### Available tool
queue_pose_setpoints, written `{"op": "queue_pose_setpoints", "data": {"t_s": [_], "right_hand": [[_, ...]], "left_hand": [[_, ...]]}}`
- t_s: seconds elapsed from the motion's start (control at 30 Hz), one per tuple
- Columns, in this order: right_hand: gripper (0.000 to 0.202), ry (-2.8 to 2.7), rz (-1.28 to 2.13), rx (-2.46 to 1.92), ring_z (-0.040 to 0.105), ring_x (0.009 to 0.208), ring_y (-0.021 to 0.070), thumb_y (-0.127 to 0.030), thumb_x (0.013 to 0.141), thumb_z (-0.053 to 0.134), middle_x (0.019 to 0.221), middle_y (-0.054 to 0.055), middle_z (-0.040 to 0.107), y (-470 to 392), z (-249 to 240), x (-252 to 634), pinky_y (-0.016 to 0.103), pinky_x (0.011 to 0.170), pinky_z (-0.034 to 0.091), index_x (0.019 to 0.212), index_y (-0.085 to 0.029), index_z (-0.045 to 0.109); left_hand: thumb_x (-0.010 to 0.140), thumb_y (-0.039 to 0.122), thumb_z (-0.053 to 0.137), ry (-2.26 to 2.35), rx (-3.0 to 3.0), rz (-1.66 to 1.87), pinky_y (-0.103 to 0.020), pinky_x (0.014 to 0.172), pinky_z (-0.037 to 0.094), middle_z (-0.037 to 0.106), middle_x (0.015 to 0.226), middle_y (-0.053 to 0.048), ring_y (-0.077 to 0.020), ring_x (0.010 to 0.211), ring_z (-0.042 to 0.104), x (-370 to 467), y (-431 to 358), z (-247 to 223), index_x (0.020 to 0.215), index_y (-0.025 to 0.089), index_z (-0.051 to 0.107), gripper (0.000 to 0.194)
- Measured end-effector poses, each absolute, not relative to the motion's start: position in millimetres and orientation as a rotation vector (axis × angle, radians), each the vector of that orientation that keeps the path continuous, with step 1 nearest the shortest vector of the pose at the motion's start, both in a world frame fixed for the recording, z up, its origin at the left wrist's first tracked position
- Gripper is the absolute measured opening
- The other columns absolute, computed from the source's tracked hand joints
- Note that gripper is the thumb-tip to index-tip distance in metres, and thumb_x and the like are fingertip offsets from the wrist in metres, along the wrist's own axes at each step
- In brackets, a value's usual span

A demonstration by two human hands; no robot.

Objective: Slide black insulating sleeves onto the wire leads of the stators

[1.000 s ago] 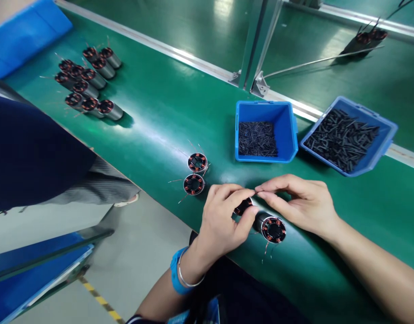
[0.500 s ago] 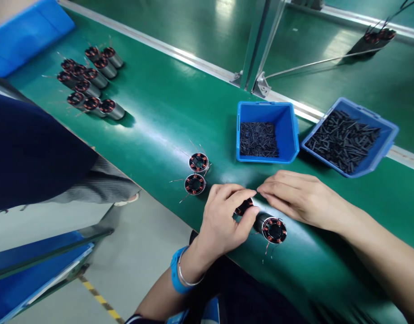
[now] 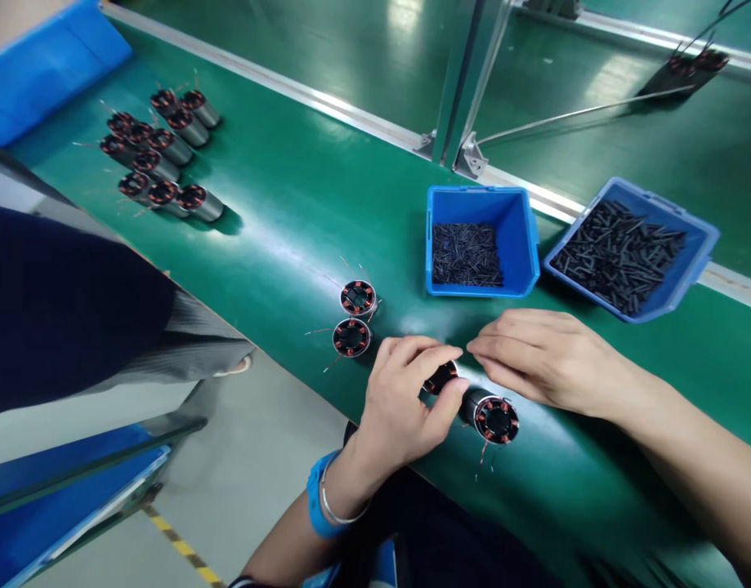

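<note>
My left hand (image 3: 400,400) curls its thumb and fingers around a motor stator (image 3: 442,378), a metal cylinder with copper windings, partly hidden by the hand. Just right of that stator is my right hand (image 3: 534,359), its fingertips pressed together in a pinch. Whatever lies between those fingertips is too small or hidden to name. Below the right hand stands another stator (image 3: 496,420), slightly tilted in view, with thin copper leads hanging off its rim. Two more stators, a nearer one (image 3: 351,336) and a farther one (image 3: 358,299), stand left of my left hand, leads splayed outward.
A blue bin (image 3: 522,245) holds thin black tubes; a second blue bin (image 3: 687,237) holds thicker black tubes. Several stators (image 3: 160,155) stand grouped at the far left by a blue crate (image 3: 56,69). A metal post (image 3: 467,90) rises behind the green bench. Another person (image 3: 62,302) is at left.
Both hands keep nearly the same pose around the stator. The whole view has shifted very slightly.
</note>
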State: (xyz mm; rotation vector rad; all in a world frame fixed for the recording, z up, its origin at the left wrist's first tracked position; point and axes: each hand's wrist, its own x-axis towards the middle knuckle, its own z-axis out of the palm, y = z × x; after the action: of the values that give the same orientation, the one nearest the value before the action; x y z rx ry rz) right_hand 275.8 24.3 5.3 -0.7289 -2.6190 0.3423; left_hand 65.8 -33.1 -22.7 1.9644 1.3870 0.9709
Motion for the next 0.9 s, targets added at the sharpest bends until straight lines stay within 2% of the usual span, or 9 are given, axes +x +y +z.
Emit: {"op": "queue_pose_setpoints", "data": {"t_s": [0.17, 0.4, 0.5, 0.6, 0.7, 0.9], "right_hand": [[0.014, -2.587, 0.510, -0.640, 0.066, 0.081, 0.0179, -0.019, 0.098, 0.053, 0.084, 0.008, 0.071, 33.9, -1.8, 272.8, 0.030, 0.072, 0.054, 0.100, -0.015, 0.067], [0.016, -2.528, 0.718, -0.526, 0.064, 0.078, 0.0165, -0.021, 0.100, 0.052, 0.084, 0.007, 0.071, 39.6, -15.8, 258.0, 0.029, 0.071, 0.052, 0.094, -0.016, 0.066], [0.016, -2.561, 0.681, -0.519, 0.063, 0.077, 0.0170, -0.022, 0.099, 0.052, 0.083, 0.008, 0.072, 38.9, -15.9, 256.8, 0.029, 0.071, 0.052, 0.095, -0.015, 0.066], [0.016, -2.569, 0.638, -0.468, 0.064, 0.077, 0.0179, -0.021, 0.099, 0.052, 0.083, 0.008, 0.072, 37.9, -17.4, 257.5, 0.030, 0.070, 0.053, 0.097, -0.014, 0.066], [0.017, -2.538, 0.612, -0.441, 0.066, 0.079, 0.0182, -0.022, 0.100, 0.052, 0.084, 0.009, 0.073, 36.8, -20.0, 258.2, 0.030, 0.072, 0.055, 0.100, -0.014, 0.066], [0.021, -2.545, 0.707, -0.436, 0.070, 0.085, 0.0179, -0.023, 0.101, 0.049, 0.092, 0.009, 0.075, 38.2, -17.7, 261.2, 0.029, 0.075, 0.057, 0.108, -0.015, 0.067]], "left_hand": [[0.075, 0.023, 0.077, 1.453, 1.832, 0.976, -0.037, 0.084, 0.058, 0.072, 0.103, -0.006, -0.0210, 0.092, 0.067, 61.0, -38.4, -26.4, 0.118, 0.020, 0.061, 0.045], [0.076, 0.024, 0.080, 1.350, 1.788, 0.898, -0.038, 0.090, 0.060, 0.076, 0.109, -0.004, -0.0198, 0.095, 0.072, 52.6, -39.2, -26.7, 0.139, 0.022, 0.045, 0.073], [0.074, 0.025, 0.082, 1.338, 1.762, 0.932, -0.033, 0.085, 0.062, 0.074, 0.111, -0.006, -0.0192, 0.097, 0.072, 52.0, -40.1, -29.0, 0.143, 0.020, 0.039, 0.082], [0.072, 0.027, 0.084, 1.345, 1.745, 0.952, -0.030, 0.080, 0.063, 0.072, 0.111, -0.008, -0.0189, 0.096, 0.072, 50.8, -41.0, -31.8, 0.141, 0.018, 0.041, 0.082], [0.072, 0.028, 0.085, 1.347, 1.741, 0.934, -0.031, 0.082, 0.063, 0.073, 0.104, -0.005, -0.0185, 0.094, 0.072, 49.2, -41.1, -32.2, 0.138, 0.018, 0.044, 0.079], [0.074, 0.033, 0.084, 1.364, 1.720, 0.939, -0.033, 0.080, 0.064, 0.074, 0.102, -0.006, -0.0203, 0.092, 0.074, 49.9, -41.8, -29.8, 0.133, 0.020, 0.047, 0.071]]}}
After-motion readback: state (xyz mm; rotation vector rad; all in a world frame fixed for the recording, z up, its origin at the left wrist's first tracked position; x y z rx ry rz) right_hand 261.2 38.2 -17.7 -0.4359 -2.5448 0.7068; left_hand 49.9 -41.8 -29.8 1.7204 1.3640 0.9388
